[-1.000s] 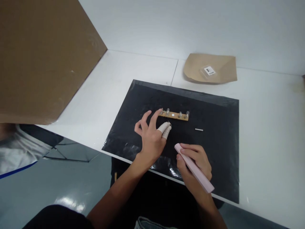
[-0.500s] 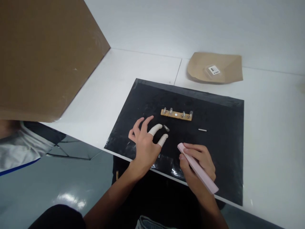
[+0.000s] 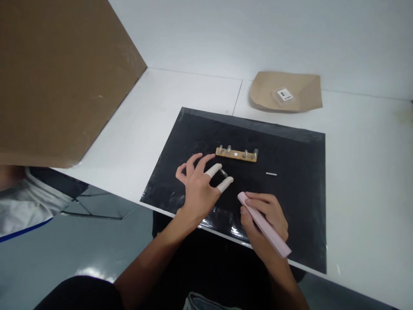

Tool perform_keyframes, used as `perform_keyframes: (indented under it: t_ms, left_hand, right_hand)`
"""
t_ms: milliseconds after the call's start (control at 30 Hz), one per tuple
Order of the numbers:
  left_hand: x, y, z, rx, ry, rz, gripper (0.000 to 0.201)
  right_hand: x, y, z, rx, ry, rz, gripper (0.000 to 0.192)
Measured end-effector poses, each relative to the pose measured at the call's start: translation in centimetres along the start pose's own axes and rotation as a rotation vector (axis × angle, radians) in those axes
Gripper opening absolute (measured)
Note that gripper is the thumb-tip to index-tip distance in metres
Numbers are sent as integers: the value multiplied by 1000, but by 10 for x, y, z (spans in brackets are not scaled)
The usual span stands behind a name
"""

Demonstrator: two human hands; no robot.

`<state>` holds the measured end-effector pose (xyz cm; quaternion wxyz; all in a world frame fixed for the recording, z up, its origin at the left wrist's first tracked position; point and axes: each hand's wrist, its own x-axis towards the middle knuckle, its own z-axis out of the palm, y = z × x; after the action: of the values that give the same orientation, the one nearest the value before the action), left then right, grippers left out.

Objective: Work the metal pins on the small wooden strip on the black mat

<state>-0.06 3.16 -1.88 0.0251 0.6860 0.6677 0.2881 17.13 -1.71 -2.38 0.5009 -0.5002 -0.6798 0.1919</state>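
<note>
My left hand is over the black mat with its fingers spread, white finger cots covering the thumb and index finger. Between those two covered tips lies a small shiny, partly clear piece. The index tip is right by it and the thumb stands a little apart; whether either touches it I cannot tell. A long pale pink bar is gripped like a pen in my right hand, its front end pointing up and left. Beyond my left hand lies a narrow tan strip bearing several small clear upright parts and a white dot.
The black mat covers the white table's front. A thin pale rod lies to the right. At the back, a brown paper tray holds a small clear labelled box. A large brown panel stands left, with a person's sleeve below it.
My left hand has shifted slightly right and forward, bringing its thumb and index finger to either side of the small shiny piece. The pink bar stays in my right hand. The view has shifted slightly.
</note>
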Motion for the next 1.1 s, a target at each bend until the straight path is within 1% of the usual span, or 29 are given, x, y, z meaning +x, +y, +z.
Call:
perform_keyframes:
  t_ms: [200,433,700,833,967,1100]
  left_hand:
    - [-1,-1,0,-13,-18,0,19]
    - [-1,-1,-1,11,-30,30,24]
    - [2,-4,1,13,-22,48,18]
    - [4,-2,-4,-22,-12,67,18]
    - [18,1,-13,-59,-35,111,19]
    - [47,-5,-17,-92,-114,209,21]
  right_hand:
    - [-2,2,0,-3,1,-9,19]
    - [-1,2,1,15,4,-21,18]
    - [-1,2,1,11,-1,-23,20]
    - [-1,2,1,28,3,-34,20]
    - [-1,3,1,29,-2,-36,20]
    - [-3,3,1,43,-11,-22,22]
